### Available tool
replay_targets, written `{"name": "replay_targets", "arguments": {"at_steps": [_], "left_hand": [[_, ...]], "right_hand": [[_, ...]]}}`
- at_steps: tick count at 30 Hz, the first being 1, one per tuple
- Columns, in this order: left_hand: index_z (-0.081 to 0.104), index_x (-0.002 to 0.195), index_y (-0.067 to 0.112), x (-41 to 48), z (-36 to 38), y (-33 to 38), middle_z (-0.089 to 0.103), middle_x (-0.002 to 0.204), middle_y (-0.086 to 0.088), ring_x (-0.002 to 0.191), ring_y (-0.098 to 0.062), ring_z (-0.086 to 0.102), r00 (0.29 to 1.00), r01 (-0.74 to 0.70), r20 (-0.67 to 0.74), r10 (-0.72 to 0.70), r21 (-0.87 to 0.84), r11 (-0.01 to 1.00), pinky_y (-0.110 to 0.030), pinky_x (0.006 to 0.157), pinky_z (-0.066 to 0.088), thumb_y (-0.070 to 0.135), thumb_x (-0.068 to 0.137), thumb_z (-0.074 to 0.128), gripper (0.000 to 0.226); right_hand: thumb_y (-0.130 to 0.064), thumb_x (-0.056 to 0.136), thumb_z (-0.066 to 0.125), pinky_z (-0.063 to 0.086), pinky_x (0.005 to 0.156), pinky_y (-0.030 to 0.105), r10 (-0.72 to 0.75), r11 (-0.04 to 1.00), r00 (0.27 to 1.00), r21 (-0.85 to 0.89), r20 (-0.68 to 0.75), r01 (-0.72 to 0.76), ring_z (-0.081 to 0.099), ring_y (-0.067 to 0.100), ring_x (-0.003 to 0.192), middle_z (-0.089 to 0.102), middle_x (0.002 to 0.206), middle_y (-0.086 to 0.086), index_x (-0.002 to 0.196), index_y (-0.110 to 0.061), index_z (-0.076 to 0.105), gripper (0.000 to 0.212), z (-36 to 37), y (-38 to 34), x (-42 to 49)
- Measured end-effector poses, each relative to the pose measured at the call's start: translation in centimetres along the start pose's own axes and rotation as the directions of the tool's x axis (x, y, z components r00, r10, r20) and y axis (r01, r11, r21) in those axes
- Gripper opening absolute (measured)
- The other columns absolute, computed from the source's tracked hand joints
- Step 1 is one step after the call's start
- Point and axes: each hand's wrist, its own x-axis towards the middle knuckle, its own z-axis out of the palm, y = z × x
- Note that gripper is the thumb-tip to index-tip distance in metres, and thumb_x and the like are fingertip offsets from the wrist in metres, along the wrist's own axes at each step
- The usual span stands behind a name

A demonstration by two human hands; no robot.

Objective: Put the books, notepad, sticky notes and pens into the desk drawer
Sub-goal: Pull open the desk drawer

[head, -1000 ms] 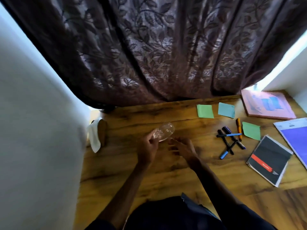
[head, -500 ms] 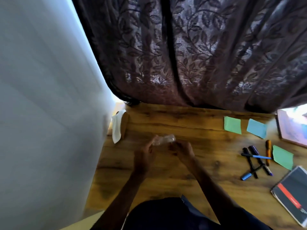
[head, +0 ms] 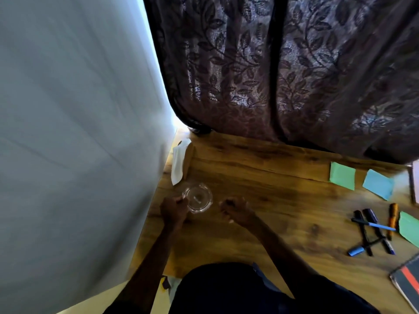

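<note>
The left hand (head: 174, 209) pinches the left rim of a clear glass dish (head: 199, 199) standing on the wooden desk (head: 283, 200). The right hand (head: 238, 210) is just beside the dish, fingers curled in, holding nothing. Well to the right lie 3 sticky notes (head: 342, 179), a crossed heap of pens (head: 376, 225) and the black notepad (head: 408, 284) at the frame edge.

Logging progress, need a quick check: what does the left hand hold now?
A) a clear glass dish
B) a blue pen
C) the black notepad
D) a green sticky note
A: the left hand grips the clear glass dish by its rim; the pens lie apart at the right.
</note>
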Motion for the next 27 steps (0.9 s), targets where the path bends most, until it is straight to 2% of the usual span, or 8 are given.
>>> {"name": "replay_targets", "arguments": {"at_steps": [3,6,9,13,17,20,24,27], "left_hand": [[0.080,0.099,0.001,0.7,-1.0,-0.9,0.079,0.083,-0.011,0.076,-0.025,0.076,1.000,0.005,-0.028,-0.004,0.023,1.000,-0.043,0.072,0.064,0.022,0.089,0.076,0.023],[0.077,0.101,-0.005,1.1,-2.2,-0.2,0.078,0.089,-0.020,0.083,-0.034,0.075,0.998,0.022,-0.068,-0.016,0.078,0.997,-0.032,0.069,0.054,0.020,0.089,0.077,0.028],[0.077,0.106,-0.002,1.8,-2.8,0.0,0.077,0.098,-0.021,0.091,-0.037,0.073,0.997,0.038,-0.075,-0.027,0.151,0.988,-0.030,0.067,0.045,0.025,0.093,0.073,0.031],[0.078,0.106,0.001,2.4,-3.5,-0.1,0.075,0.104,-0.019,0.097,-0.038,0.070,0.994,0.013,-0.111,0.021,0.291,0.957,-0.035,0.073,0.049,0.028,0.096,0.068,0.031],[0.077,0.099,-0.001,2.5,-3.7,0.0,0.074,0.099,-0.021,0.095,-0.038,0.071,0.983,-0.046,-0.133,0.131,0.508,0.860,-0.039,0.076,0.054,0.031,0.096,0.067,0.034],[0.076,0.086,0.003,2.9,-3.7,0.0,0.074,0.087,-0.017,0.084,-0.036,0.073,0.966,-0.101,-0.115,0.230,0.651,0.752,-0.040,0.067,0.056,0.033,0.096,0.067,0.033],[0.077,0.089,0.011,3.5,-4.1,0.5,0.075,0.091,-0.012,0.089,-0.033,0.073,0.963,-0.114,-0.087,0.255,0.726,0.679,-0.039,0.069,0.058,0.035,0.095,0.066,0.027],[0.076,0.094,0.009,3.5,-4.1,1.0,0.074,0.097,-0.016,0.094,-0.037,0.071,0.968,-0.094,-0.099,0.231,0.708,0.699,-0.041,0.072,0.058,0.032,0.094,0.069,0.024]], "right_hand": [[-0.027,0.098,0.063,0.061,0.068,0.044,0.043,0.999,0.997,-0.017,0.058,-0.042,0.070,0.015,0.072,0.073,0.080,0.003,0.079,-0.028,0.068,0.020,1.0,0.1,0.0],[-0.022,0.097,0.063,0.061,0.067,0.040,0.040,0.999,0.996,-0.018,0.081,-0.039,0.073,0.021,0.081,0.075,0.091,0.012,0.079,-0.027,0.068,0.020,1.8,-0.4,-0.5],[-0.022,0.098,0.063,0.061,0.069,0.039,0.071,0.998,0.992,-0.011,0.104,-0.070,0.073,0.023,0.087,0.075,0.094,0.013,0.080,-0.026,0.067,0.019,2.3,-0.7,-1.0],[-0.024,0.097,0.064,0.062,0.073,0.040,0.089,0.996,0.990,-0.015,0.108,-0.088,0.075,0.024,0.091,0.076,0.097,0.011,0.083,-0.024,0.069,0.016,2.1,-0.3,-1.5],[-0.024,0.097,0.064,0.061,0.070,0.038,0.078,0.996,0.990,0.028,0.114,-0.082,0.072,0.016,0.077,0.073,0.085,0.005,0.090,-0.015,0.073,0.015,1.5,0.4,-2.0],[-0.020,0.097,0.064,0.059,0.066,0.037,0.086,0.995,0.990,0.048,0.115,-0.092,0.073,0.031,0.083,0.072,0.085,0.010,0.092,-0.007,0.074,0.017,1.1,0.4,-2.3],[-0.018,0.097,0.064,0.058,0.070,0.041,0.090,0.993,0.986,0.061,0.143,-0.099,0.073,0.037,0.088,0.075,0.094,0.021,0.098,0.001,0.073,0.021,0.8,0.8,-2.4],[-0.016,0.097,0.064,0.056,0.067,0.039,0.087,0.992,0.983,0.073,0.164,-0.100,0.069,0.032,0.082,0.073,0.098,0.027,0.099,0.004,0.072,0.023,0.6,0.8,-2.5]]}}
